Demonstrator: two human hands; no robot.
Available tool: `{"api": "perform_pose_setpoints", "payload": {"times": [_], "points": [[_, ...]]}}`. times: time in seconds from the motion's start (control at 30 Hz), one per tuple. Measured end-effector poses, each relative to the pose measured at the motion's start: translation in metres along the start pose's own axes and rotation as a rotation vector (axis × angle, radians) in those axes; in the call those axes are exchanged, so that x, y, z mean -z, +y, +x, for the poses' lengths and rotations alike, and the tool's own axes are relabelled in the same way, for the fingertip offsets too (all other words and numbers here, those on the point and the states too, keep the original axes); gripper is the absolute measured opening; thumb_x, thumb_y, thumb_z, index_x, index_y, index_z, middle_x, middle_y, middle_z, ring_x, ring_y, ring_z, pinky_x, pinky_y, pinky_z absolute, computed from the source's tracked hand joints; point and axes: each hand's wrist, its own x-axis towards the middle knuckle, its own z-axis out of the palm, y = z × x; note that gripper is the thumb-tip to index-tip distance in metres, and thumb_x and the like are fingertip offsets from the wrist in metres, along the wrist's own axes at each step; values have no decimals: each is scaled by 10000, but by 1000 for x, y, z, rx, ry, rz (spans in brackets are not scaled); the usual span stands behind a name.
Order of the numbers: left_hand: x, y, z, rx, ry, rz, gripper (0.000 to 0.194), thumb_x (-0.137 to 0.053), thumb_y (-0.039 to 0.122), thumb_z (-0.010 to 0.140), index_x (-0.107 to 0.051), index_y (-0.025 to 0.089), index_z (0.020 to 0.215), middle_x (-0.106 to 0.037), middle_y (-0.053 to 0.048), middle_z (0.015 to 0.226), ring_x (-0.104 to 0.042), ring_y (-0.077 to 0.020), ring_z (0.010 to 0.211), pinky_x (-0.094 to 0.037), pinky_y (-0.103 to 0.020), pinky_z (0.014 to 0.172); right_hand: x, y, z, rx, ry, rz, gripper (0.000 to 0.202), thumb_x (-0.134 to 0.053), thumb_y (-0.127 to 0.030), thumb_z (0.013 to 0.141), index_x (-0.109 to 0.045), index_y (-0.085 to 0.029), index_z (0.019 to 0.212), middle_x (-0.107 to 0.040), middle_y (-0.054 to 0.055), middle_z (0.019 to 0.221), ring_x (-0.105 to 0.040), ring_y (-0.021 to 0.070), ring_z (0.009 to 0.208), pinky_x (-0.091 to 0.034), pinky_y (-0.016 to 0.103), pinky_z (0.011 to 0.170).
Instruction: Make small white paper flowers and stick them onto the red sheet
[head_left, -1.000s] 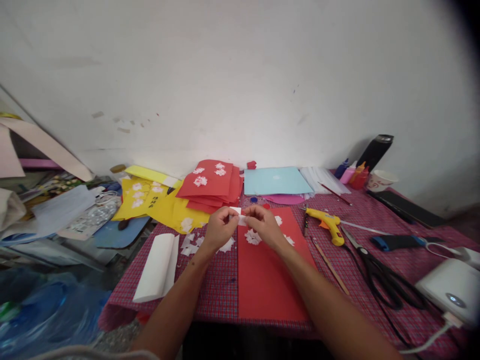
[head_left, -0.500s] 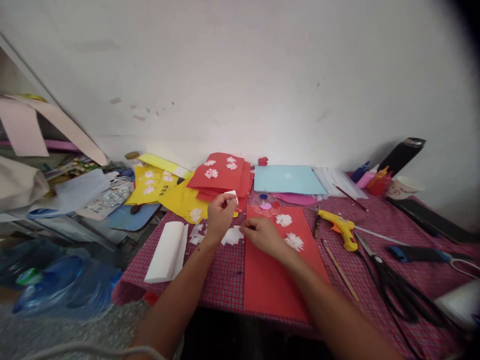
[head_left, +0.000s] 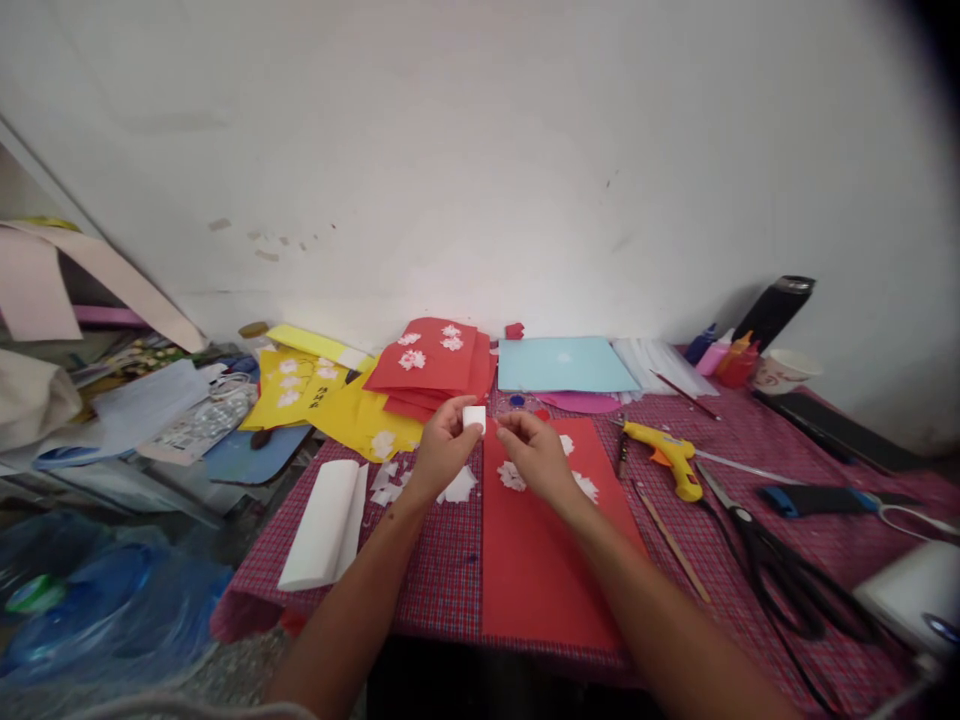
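Note:
My left hand (head_left: 444,450) pinches a small folded square of white paper (head_left: 474,416) between thumb and fingers, above the edge of a large red sheet (head_left: 551,590). Close to its right, my right hand (head_left: 534,455) has thumb and fingertips together; whatever is between them is too small to make out. On the red sheet lie white paper flowers, one (head_left: 512,476) just below the right hand and others partly hidden behind it. Left of the sheet are cut white paper pieces (head_left: 457,485) and, farther left, scraps (head_left: 386,485).
A folded white paper roll (head_left: 322,525) lies at left, near decorated yellow sheets (head_left: 289,380) and red cards (head_left: 427,355). At right are a yellow glue gun (head_left: 667,450), black scissors (head_left: 780,570), a wooden stick (head_left: 673,540) and paint bottles (head_left: 735,362). A light blue sheet (head_left: 566,365) lies behind.
My right hand has risen from the red sheet's left edge toward my left hand. The white paper square now faces me more squarely. A flower shows below the right hand. The view has shifted slightly.

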Motion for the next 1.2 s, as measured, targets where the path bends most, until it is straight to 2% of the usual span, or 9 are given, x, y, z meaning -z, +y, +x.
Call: {"api": "perform_pose_setpoints", "payload": {"times": [0.23,0.37,0.43,0.57,0.7,0.83,0.93,1.07,1.2], "points": [[-2,-1,-3,-13,-131,-12,424,-644,223,809,-546,157,1215,-657,-48,933,-601,-121,802,-454,-216,701,-1,-4,-1,-84,-37,131,198,-604,-355,806,-647,-184,896,-589,-16,700,-462,117,546,-379,243,517],[-3,0,-5,-4,-173,34,434,-663,241,801,-561,167,1216,-634,-15,824,-579,-111,721,-434,-205,645,1,-2,-1,-115,-17,137,193,-630,-363,797,-574,-193,725,-494,-52,560,-410,103,486,-330,228,468],[-3,1,-6,17,-196,8,462,-669,227,787,-554,166,1231,-636,-13,814,-583,-112,713,-440,-210,647,1,0,0,-147,-7,161,238,-640,-378,789,-536,-199,672,-469,-61,515,-390,98,454,-309,225,443],[-2,2,-4,104,-201,-133,506,-654,187,758,-536,153,1250,-692,-67,940,-641,-146,801,-492,-267,742,1,0,0,-209,23,252,249,-636,-398,786,-523,-205,676,-496,-61,475,-400,97,400,-292,220,403],[0,1,-4,171,-213,-129,447,-675,197,739,-599,146,1177,-705,-86,955,-642,-149,782,-500,-273,725,2,-2,0,-245,50,334,244,-628,-383,785,-500,-211,669,-508,-59,435,-403,96,358,-279,213,372],[0,0,-5,176,-244,-63,239,-694,287,763,-670,129,941,-677,-49,817,-596,-119,685,-476,-249,664,1,-2,0,-240,55,349,225,-638,-374,771,-509,-207,692,-508,-61,437,-414,92,356,-293,206,368],[0,-1,-5,157,-215,-18,207,-687,335,776,-653,135,815,-635,-12,704,-561,-105,622,-451,-234,620,0,-1,0,-243,71,346,212,-650,-373,758,-513,-212,747,-509,-71,456,-433,97,363,-305,202,364],[-1,0,-6,157,-227,-13,211,-683,342,777,-652,140,829,-642,-10,721,-571,-110,637,-463,-242,637,0,0,1,-217,89,360,221,-654,-374,758,-494,-222,776,-485,-87,477,-440,99,369,-307,202,359],[0,1,-6,133,-224,11,193,-667,330,791,-652,141,828,-632,-11,722,-560,-109,642,-449,-235,630,1,2,0,-118,50,288,140,-625,-335,784,-564,-211,804,-502,-68,546,-446,97,423,-342,213,407]]}}
